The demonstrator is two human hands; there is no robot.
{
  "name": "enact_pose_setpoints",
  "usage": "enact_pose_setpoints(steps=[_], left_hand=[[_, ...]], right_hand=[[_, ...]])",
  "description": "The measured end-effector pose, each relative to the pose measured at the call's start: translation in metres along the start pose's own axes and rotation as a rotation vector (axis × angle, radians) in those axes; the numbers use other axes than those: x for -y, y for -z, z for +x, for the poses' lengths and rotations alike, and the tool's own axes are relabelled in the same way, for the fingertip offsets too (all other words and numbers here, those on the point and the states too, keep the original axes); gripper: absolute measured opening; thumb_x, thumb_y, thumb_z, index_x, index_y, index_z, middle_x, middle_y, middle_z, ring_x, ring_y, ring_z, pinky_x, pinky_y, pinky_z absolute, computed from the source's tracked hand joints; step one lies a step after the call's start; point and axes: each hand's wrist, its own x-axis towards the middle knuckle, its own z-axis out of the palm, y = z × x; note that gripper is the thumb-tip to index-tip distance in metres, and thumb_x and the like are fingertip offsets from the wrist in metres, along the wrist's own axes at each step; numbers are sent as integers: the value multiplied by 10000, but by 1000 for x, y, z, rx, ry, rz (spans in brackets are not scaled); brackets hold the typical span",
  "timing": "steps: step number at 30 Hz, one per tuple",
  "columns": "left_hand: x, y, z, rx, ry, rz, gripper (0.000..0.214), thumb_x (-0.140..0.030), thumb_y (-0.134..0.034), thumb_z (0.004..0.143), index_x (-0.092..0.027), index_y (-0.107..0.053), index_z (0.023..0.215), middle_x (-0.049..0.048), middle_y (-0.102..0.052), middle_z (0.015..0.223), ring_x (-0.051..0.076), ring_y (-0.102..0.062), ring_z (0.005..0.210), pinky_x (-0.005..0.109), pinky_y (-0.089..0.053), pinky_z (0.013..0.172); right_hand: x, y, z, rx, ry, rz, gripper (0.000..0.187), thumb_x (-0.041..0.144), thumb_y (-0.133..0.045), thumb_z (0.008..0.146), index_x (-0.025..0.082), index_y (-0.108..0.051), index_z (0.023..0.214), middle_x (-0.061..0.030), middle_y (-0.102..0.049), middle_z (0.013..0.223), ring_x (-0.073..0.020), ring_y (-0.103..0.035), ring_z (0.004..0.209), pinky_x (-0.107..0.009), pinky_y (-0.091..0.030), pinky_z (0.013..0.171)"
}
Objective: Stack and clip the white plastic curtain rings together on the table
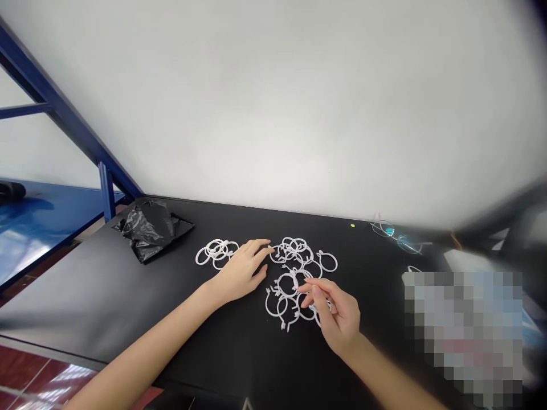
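On the black table (231, 353), thin white rings (296, 280), several with gaps and small clip-like ends, lie tangled in a heap; a smaller cluster (217, 249) sits to its left. Between them the left hand (243, 270) is unclenched, fingers apart. The right hand (335, 313) covers some near rings, fingertips together; whether they pinch one I cannot tell. Farther left lies a crumpled black bag (154, 230); eyeglasses (389, 232) rest at the right.

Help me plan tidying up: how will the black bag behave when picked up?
The bag will likely be floppy, given its many creases. Its thin-looking film suggests little weight, unless something's inside. Its glossy sheen hints at a somewhat slippery surface.
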Motion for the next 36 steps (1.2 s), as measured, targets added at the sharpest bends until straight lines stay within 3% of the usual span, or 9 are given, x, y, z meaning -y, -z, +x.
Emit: enact_pose_setpoints(steps=[3, 9, 12, 18, 24, 30, 34, 36], left_hand=[[4, -7, 8, 38, 21, -2, 351, -129, -456, 929, -140, -522, 1273, 151, -503, 1404, 288, -495, 1268, 477, -446, 1052], [8, -13, 11, 11, 13, -101, 220, -173, -435, 982, -172, -641, 1059, 86, -671, 1120, 231, -617, 999, 425, -504, 896], [6, -9, 7, -35, 35, -306, 175, -203, -490, 972, -174, -659, 1005, 70, -681, 1025, 195, -631, 942, 369, -514, 871], [-3, -6, 5, -136, 308, -891, 156, -296, -669, 880, -165, -652, 962, 53, -697, 938, 164, -675, 892, 308, -547, 857], [-19, -2, 5, -193, 350, -1217, 162, -227, -757, 802, -148, -640, 884, 44, -717, 907, 145, -681, 863, 276, -566, 805], [-46, 7, -5, -82, 246, -1209, 162, -153, -796, 749, -133, -666, 844, 52, -744, 869, 154, -705, 819, 285, -581, 790], [-55, 7, -10, -35, 199, -1110, 148, -183, -793, 759, -134, -681, 841, 50, -741, 830, 150, -698, 757, 275, -585, 732], [-56, 6, -9, -97, 170, -1014, 124, -209, -761, 797, -142, -684, 866, 56, -732, 848, 144, -685, 747, 261, -578, 680]], right_hand=[[0, 0, 1, 0, -7, -8, 236, 107, -492, 944, 228, -647, 1074, -10, -749, 851, -105, -691, 557, -228, -572, 560], [4, 3, 0, -1, 14, -3, 256, 81, -496, 933, 224, -648, 1082, -9, -748, 872, -98, -693, 577, -227, -568, 581], [5, 5, 1, 0, 39, -13, 264, 67, -501, 924, 218, -649, 1082, -10, -749, 870, -99, -693, 575, -229, -565, 576], [1, 7, 3, -46, 27, -8, 277, 58, -498, 926, 221, -652, 1088, -6, -748, 873, -95, -690, 574, -227, -564, 567], [3, 6, 6, -7, 34, 9, 303, 48, -539, 907, 240, -659, 1108, -15, -731, 892, -111, -685, 631, -257, -587, 607], [12, -4, 7, 107, 31, 7, 467, 99, -770, 751, 247, -654, 1179, -88, -678, 1106, -116, -586, 635, -237, -528, 446], [14, -10, 5, 193, -134, 139, 342, 92, -707, 799, 249, -688, 1102, -54, -701, 967, -131, -639, 669, -223, -560, 471], [14, -11, 6, 165, -225, 215, 230, 104, -688, 819, 240, -718, 1001, -58, -714, 943, -168, -690, 768, -239, -595, 527]])
